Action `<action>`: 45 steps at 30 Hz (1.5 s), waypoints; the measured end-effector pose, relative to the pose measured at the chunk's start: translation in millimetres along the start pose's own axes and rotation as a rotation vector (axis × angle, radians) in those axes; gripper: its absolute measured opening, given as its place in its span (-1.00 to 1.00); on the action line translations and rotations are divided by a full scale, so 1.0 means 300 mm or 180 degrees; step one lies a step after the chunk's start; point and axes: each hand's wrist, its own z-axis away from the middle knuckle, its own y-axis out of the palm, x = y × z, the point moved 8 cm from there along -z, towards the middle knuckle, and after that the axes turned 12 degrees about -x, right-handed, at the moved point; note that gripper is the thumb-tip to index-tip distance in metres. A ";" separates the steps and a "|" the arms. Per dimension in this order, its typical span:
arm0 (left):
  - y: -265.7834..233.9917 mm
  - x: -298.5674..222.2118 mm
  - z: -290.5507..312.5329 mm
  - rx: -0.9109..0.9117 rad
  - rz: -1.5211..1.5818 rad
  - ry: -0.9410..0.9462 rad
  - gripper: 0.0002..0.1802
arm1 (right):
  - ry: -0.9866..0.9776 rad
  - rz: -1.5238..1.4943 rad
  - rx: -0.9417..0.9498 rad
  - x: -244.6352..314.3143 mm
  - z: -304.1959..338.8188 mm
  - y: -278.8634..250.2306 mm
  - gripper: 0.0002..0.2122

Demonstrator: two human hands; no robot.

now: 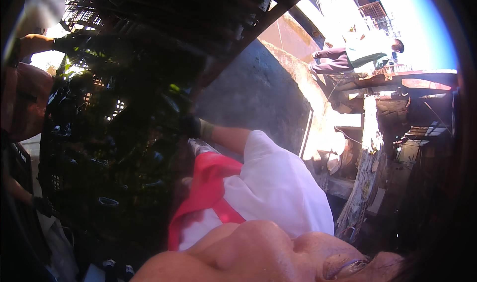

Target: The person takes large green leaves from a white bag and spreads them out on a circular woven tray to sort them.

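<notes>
The view lies on its side, so I cannot tell for certain which hands are mine. A white-sleeved arm (231, 138) reaches toward a dark, glossy mass (114, 147). The dark-gloved hand (191, 126) at its end sinks into shadow, its fingers hidden. Red cloth (213, 175) lies over the white shirt (283, 192). By the left edge, one bare forearm (37, 43) ends in a dark glove, its fingers lost against the dark. Lower on that edge, another forearm (17, 190) ends in a dark-gloved hand (43, 207), its fingers unclear.
A person very close fills the lower edge. Beyond a grey wall (253, 93), someone in a pale top (370, 53) stands in sunlight. A rough wooden post (362, 192) stands at the right. Dark beams (280, 13) cross the upper part.
</notes>
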 end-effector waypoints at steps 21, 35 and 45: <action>0.354 3.344 0.221 -0.4433 0.5548 0.1791 -0.81 | -0.0990 0.1359 -0.0626 -0.173 0.350 0.149 -0.74; 0.199 3.445 0.260 -0.3938 0.5705 0.1953 -0.59 | -0.0227 0.1656 -0.0109 -0.340 0.267 0.136 -0.74; 0.120 3.459 -0.339 -0.2783 0.5768 0.1605 -0.62 | -0.0170 0.0930 -0.0754 -0.177 0.305 -0.195 -0.68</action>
